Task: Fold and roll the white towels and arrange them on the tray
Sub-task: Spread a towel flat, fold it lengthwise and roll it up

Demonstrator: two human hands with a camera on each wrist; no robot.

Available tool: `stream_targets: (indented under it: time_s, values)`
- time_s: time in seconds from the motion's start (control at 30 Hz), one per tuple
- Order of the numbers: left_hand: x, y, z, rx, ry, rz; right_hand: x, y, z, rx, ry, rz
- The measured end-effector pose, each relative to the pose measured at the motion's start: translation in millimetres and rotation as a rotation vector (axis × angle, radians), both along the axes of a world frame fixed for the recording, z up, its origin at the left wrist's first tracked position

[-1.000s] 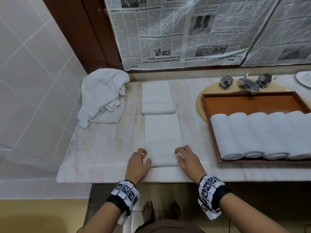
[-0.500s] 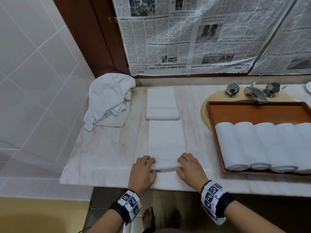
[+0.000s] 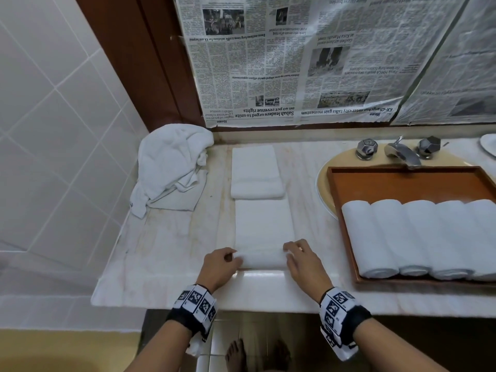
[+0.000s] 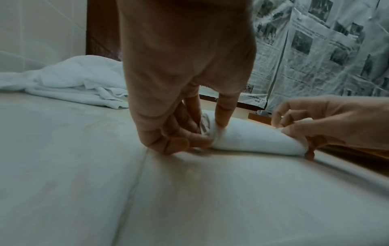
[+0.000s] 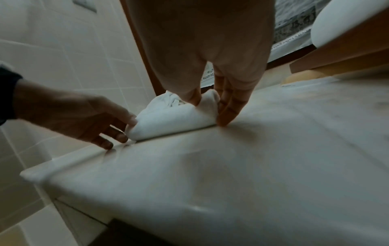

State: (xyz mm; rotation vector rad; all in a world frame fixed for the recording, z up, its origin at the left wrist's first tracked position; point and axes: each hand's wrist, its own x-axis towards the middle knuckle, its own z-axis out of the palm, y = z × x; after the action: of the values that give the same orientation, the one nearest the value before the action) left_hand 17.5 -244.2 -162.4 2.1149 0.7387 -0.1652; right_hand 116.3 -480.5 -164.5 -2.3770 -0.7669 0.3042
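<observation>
A folded white towel (image 3: 264, 226) lies lengthwise on the marble counter (image 3: 166, 251), and its near end is curled into a small roll (image 4: 252, 139). My left hand (image 3: 230, 260) pinches the roll's left end, my right hand (image 3: 291, 251) pinches its right end, thumb and fingers on either side (image 5: 208, 106). Behind it lies a second folded towel (image 3: 256, 173). A crumpled pile of white towels (image 3: 171, 165) sits at the back left. The brown wooden tray (image 3: 402, 181) on the right holds several rolled towels (image 3: 418, 237) side by side.
The tray rests over a yellow sink (image 3: 324, 181) with a chrome tap (image 3: 400, 154) and two handles. Newspaper (image 3: 308, 57) covers the mirror behind. A tiled wall (image 3: 53, 130) closes the left side. A white dish (image 3: 489, 145) sits at the far right.
Both hands have curled the towel's near edge up and over, rolling it a little away from me. The head view has shifted slightly downward and closer.
</observation>
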Motion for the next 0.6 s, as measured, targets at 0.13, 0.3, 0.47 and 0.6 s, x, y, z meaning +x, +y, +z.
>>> stream_targets:
  time_s: [0.13,0.3,0.47,0.6]
  values:
    - [1.0,1.5,-1.3,-0.052,-0.006,0.056,-6.2,1.9,-5.3,-0.072,-0.080,0.031]
    - [-2.8,-1.2,-4.9,0.061,-0.042,0.071,-10.6,0.4,-4.6,-0.227,-0.289,0.145]
    - [-14.0,-25.4,-5.0,0.388,-0.162,-0.109,-3.9,7.6,-5.7,-0.207,-0.233,0.125]
    - [-18.3,-35.6,-10.1,0.462,-0.148,-0.227,2.5,11.2,-2.2,-0.229,-0.129,0.122]
